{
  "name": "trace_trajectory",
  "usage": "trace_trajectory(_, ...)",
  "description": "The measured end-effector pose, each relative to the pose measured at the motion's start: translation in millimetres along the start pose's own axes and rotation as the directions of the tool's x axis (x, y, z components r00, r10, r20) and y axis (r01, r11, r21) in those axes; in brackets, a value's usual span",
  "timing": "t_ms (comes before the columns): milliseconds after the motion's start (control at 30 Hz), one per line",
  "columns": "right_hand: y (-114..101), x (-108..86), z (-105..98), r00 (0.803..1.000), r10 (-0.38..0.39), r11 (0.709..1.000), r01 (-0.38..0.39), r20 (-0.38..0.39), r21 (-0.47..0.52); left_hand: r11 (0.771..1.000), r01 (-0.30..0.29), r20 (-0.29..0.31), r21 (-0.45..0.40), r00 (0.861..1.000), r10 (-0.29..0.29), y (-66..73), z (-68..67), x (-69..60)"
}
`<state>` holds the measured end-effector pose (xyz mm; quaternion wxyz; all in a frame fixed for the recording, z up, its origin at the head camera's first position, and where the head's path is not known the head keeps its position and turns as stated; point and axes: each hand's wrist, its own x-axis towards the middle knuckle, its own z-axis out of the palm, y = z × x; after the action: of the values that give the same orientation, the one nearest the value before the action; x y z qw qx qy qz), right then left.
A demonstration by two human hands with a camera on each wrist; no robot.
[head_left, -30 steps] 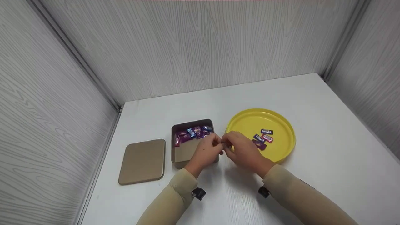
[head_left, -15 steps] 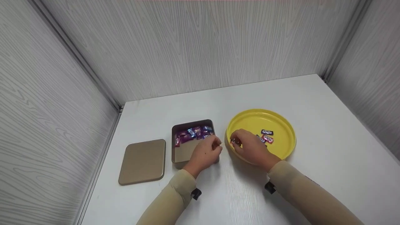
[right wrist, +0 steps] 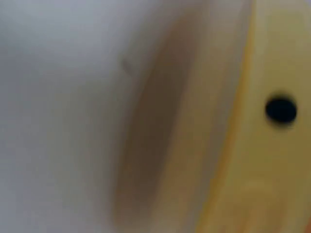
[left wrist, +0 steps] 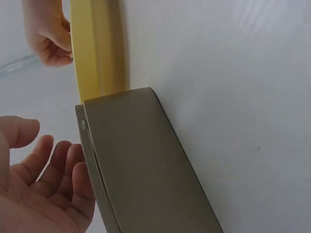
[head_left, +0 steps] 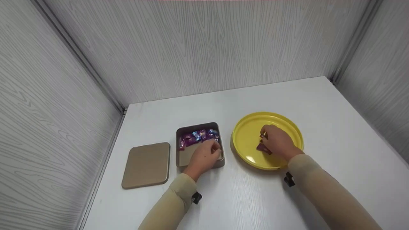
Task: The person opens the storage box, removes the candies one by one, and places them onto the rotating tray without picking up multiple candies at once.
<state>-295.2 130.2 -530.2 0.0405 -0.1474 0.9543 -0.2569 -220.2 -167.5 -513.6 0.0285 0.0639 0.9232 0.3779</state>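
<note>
My right hand (head_left: 278,140) is over the round yellow tray (head_left: 246,135), pinching a small dark-wrapped candy (head_left: 264,135) at its fingertips. Just under it a purple-wrapped candy (head_left: 263,148) lies in the tray, while the hand covers the other candies there. My left hand (head_left: 204,156) hangs over the near right part of a square tin (head_left: 188,157), its fingers loosely bent around nothing. From the left wrist, that hand (left wrist: 48,189) shows beside the tin's rim (left wrist: 95,155). Several purple, blue and pink wrapped candies (head_left: 195,136) fill the tin's far side.
A flat tin lid (head_left: 147,165) lies on the white table (head_left: 236,198) left of the tin. A narrow gap separates tin and tray. Wood-grained panels (head_left: 204,48) stand behind and at both sides. The right wrist view is blurred, showing the tray's yellow side (right wrist: 257,160).
My right hand has moved away from the left hand, rightward over the yellow tray with the candy. My left hand has drawn slightly left and down over the tin.
</note>
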Motion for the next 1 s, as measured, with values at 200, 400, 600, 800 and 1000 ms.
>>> trace_trajectory(200,13,1.6,-5,0.998,0.035,0.994,-0.029,0.052,-0.110,1.000,0.025,-0.002,0.007,1.000,-0.025,-4.6,-0.8,0.6)
trace_trajectory(400,15,0.5,-3,0.994,0.062,0.991,-0.051,0.089,-0.120,0.998,0.063,0.002,0.010,0.998,-0.063,-8.8,-0.8,1.4)
trace_trajectory(600,15,0.5,0,0.999,0.029,0.994,-0.025,0.036,-0.110,0.997,0.070,-0.016,0.023,0.997,-0.069,-18.6,-3.6,3.6)
trace_trajectory(800,9,-2.2,3,1.000,-0.004,0.998,0.005,0.021,-0.058,0.993,0.108,-0.059,0.044,0.993,-0.105,-33.8,-9.3,5.4)
trace_trajectory(1000,0,-5.5,4,1.000,-0.015,1.000,0.014,0.027,0.016,0.977,0.151,-0.122,0.151,0.983,-0.133,-50.4,-16.7,8.4)
